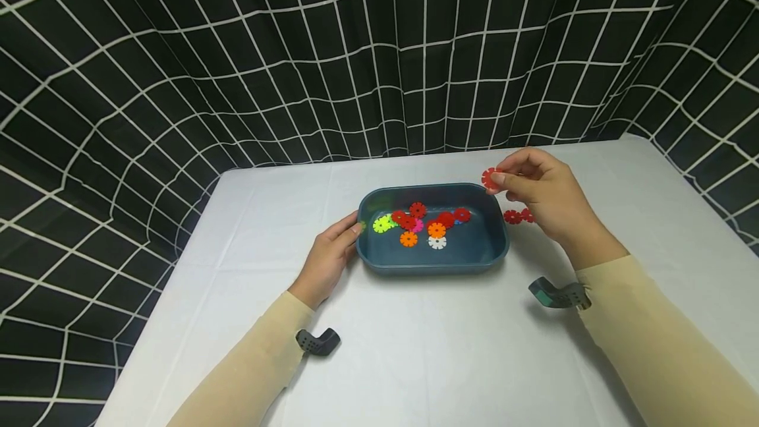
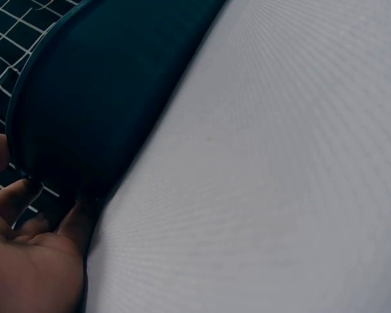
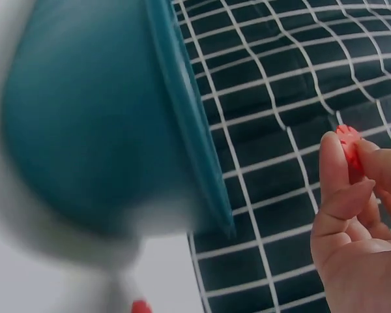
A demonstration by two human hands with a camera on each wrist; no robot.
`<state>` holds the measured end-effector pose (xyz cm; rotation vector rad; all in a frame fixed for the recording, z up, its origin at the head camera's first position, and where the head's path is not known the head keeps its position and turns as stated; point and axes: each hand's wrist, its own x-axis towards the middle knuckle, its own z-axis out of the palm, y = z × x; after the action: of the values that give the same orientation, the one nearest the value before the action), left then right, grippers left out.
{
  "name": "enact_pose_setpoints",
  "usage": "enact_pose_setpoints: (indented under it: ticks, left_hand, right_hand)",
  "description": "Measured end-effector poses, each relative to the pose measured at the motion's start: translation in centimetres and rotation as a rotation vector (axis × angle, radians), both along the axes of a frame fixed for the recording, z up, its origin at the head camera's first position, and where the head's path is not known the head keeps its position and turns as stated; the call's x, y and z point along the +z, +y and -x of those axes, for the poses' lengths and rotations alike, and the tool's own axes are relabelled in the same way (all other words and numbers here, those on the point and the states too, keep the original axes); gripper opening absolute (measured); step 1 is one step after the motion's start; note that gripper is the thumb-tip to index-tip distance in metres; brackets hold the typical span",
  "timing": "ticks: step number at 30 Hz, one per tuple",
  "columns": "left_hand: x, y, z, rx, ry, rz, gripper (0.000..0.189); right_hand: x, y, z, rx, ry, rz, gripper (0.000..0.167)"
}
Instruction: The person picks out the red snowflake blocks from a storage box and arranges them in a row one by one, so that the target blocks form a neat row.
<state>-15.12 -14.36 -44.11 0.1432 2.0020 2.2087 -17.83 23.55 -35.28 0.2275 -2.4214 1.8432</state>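
A dark teal plastic tub stands on the white-covered table with toothed, slotted plastic discs inside. Red discs, orange discs, yellow-green discs, a pink one and a white disc lie there. My left hand grips the tub's left end, thumb at the rim and fingers along the outer wall. Above the tub's back right corner, my right hand pinches a red slotted disc between thumb and fingers. The right wrist view shows this disc nearly edge-on.
Two red discs lie side by side on the table right of the tub, partly behind the right hand. A black curtain with a white grid hangs around the back and sides. White cloth covers the table in front.
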Motion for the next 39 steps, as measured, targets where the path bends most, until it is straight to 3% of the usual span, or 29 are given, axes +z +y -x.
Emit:
enact_pose_setpoints:
  ticks: [12, 17, 26, 34, 39]
  left_hand:
    - [0.0, 0.2, 0.1, -0.008, 0.005, -0.007, 0.051]
    - [-0.1, 0.3, 0.2, -0.004, 0.019, 0.030, 0.052]
    - [-0.3, 0.0, 0.2, 0.016, 0.016, 0.015, 0.052]
    - [-0.2, 0.0, 0.1, 0.007, 0.010, 0.016, 0.052]
    - [-0.1, 0.1, 0.1, 0.001, 0.005, 0.028, 0.052]
  right_hand:
    - [-2.5, 5.1, 0.1, -0.099, -0.067, -0.032, 0.034]
    - [-3.5, 6.7, 0.3, -0.130, -0.114, -0.096, 0.039]
    - [-5.4, 8.9, 1.6, -0.108, -0.151, -0.050, 0.034]
    - [-6.9, 10.4, 1.6, -0.156, -0.257, -0.244, 0.048]
    - [-7.8, 10.9, 1.4, -0.178, -0.272, -0.322, 0.049]
